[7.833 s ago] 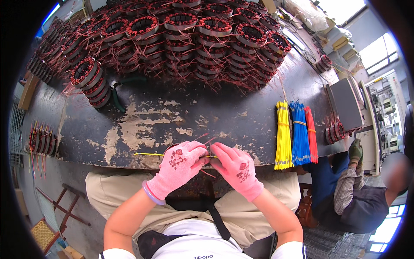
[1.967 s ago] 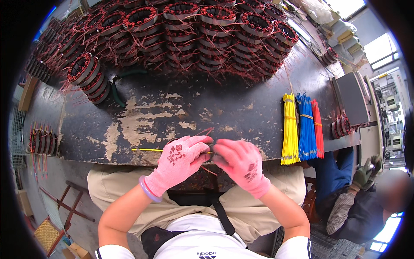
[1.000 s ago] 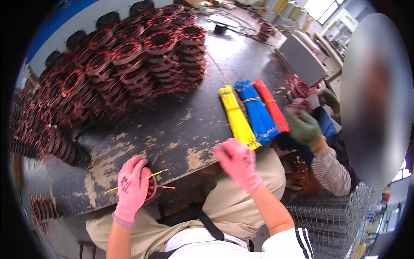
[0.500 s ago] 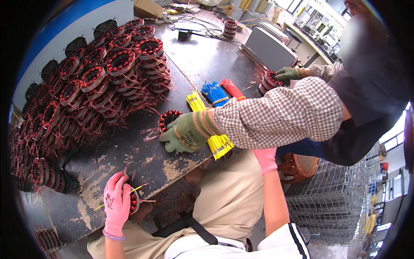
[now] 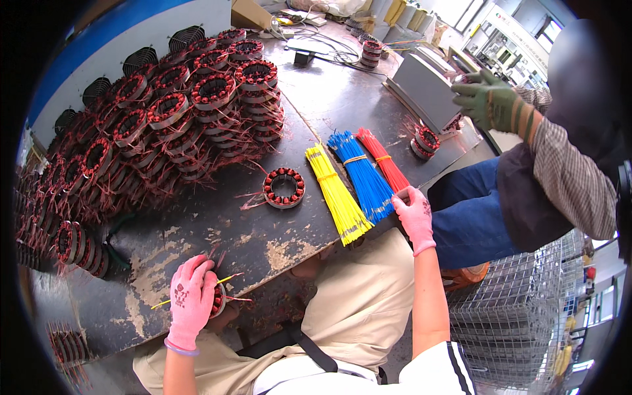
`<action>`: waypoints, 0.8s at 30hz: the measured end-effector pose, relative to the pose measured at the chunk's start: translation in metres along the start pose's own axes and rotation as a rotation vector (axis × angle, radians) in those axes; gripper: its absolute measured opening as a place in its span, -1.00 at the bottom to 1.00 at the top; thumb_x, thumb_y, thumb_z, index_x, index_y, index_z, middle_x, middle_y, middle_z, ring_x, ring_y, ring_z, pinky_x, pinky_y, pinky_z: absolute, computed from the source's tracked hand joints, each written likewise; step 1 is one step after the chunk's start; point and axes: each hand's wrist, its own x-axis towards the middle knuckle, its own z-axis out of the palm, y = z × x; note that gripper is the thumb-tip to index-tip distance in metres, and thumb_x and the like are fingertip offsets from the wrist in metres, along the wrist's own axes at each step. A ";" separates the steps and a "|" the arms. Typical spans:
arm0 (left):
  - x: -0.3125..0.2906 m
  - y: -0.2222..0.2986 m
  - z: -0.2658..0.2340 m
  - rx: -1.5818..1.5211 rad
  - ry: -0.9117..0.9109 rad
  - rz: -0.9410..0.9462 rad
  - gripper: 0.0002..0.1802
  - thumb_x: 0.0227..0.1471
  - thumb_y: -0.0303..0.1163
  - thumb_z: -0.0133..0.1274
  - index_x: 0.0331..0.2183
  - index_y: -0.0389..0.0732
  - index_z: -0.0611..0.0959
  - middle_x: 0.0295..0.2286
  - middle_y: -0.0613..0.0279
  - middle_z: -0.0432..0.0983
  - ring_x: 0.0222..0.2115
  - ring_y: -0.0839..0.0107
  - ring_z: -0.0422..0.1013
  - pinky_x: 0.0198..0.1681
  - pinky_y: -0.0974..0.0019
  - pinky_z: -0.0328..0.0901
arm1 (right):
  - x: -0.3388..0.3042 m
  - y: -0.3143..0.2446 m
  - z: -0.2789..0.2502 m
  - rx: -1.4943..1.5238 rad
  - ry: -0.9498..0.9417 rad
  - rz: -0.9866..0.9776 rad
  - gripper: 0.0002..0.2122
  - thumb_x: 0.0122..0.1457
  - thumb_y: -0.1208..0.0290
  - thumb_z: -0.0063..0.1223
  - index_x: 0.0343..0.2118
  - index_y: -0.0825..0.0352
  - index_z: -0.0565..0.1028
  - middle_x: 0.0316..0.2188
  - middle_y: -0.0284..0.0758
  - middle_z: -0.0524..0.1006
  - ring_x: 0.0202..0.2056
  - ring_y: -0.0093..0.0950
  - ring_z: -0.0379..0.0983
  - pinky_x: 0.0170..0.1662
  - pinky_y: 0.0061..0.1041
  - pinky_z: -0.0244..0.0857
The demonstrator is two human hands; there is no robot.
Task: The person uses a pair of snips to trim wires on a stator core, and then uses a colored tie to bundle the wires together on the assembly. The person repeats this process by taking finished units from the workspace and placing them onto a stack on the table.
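Note:
My left hand point(image 5: 189, 293), in a pink glove, is closed round a ring-shaped motor stator point(image 5: 218, 300) with red windings at the bench's front edge. A thin yellow wire point(image 5: 230, 277) passes across it and sticks out on both sides of the hand. My right hand point(image 5: 416, 217), also pink-gloved, has its fingertips pinched at the near ends of a red wire bundle point(image 5: 384, 160) and a blue wire bundle point(image 5: 359, 174). What lies between those fingertips is hidden. Left of the blue bundle is a yellow wire bundle point(image 5: 336, 193). Another stator point(image 5: 284, 188) lies flat on the bench.
Stators are piled high point(image 5: 168, 108) on the left of the worn dark bench point(image 5: 217, 220). A co-worker's green-gloved hand point(image 5: 490, 105) is raised at the right, near a grey box point(image 5: 421, 90) and small stator stack point(image 5: 425, 142). A wire-mesh cage point(image 5: 507, 322) stands lower right.
The co-worker's arm has withdrawn to the right, leaving the stator on the bench. My right hand has come up to the wire bundles. My left hand still holds its stator.

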 end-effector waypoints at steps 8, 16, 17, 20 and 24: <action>-0.008 0.000 -0.007 -0.034 0.103 -0.009 -0.66 0.12 -0.46 0.11 -0.03 -0.28 0.58 0.00 0.00 0.48 -0.03 -0.01 0.42 0.07 0.05 0.31 | -0.055 -0.041 -0.029 0.117 0.183 -0.084 -0.90 0.17 0.46 0.21 -0.42 0.37 0.55 -0.60 -0.48 0.53 -0.54 -0.70 0.42 -0.43 -0.58 0.33; 0.028 0.092 -0.070 0.411 0.469 0.710 -0.73 -0.11 -0.40 0.29 -0.26 0.07 0.72 -0.34 0.37 0.53 -0.22 0.34 0.52 -0.11 0.05 0.47 | -0.157 -0.207 0.017 0.523 -0.643 -0.694 -0.74 -0.06 0.62 0.38 -0.26 0.30 0.62 -0.46 -0.28 0.55 -0.49 -0.44 0.51 -0.45 -0.53 0.36; 0.024 0.087 -0.075 0.362 0.465 0.679 -0.70 -0.13 -0.44 0.28 -0.25 0.06 0.73 -0.37 0.39 0.51 -0.22 0.35 0.51 -0.13 0.05 0.51 | -0.155 -0.215 0.026 0.534 -0.722 -0.645 -0.77 0.01 0.57 0.34 -0.23 0.31 0.63 -0.43 -0.26 0.56 -0.43 -0.41 0.52 -0.37 -0.51 0.38; 0.008 0.060 -0.073 0.314 0.444 0.366 -0.66 -0.21 -0.47 0.36 -0.27 -0.03 0.71 -0.35 0.29 0.49 -0.23 0.25 0.51 -0.18 0.11 0.51 | -0.137 -0.193 0.086 0.445 -0.723 -0.524 -0.77 0.16 0.30 0.23 -0.20 0.33 0.63 -0.36 -0.22 0.57 -0.31 -0.27 0.54 -0.22 -0.39 0.41; -0.009 0.041 -0.033 -0.015 0.381 -0.013 -0.71 0.01 -0.68 0.19 -0.17 -0.25 0.66 -0.17 0.06 0.46 -0.25 0.15 0.53 -0.25 0.25 0.48 | -0.140 -0.179 0.159 0.230 -0.971 -0.493 -0.69 0.21 0.21 0.18 -0.13 0.34 0.62 -0.31 -0.25 0.55 -0.34 -0.35 0.53 -0.20 -0.42 0.41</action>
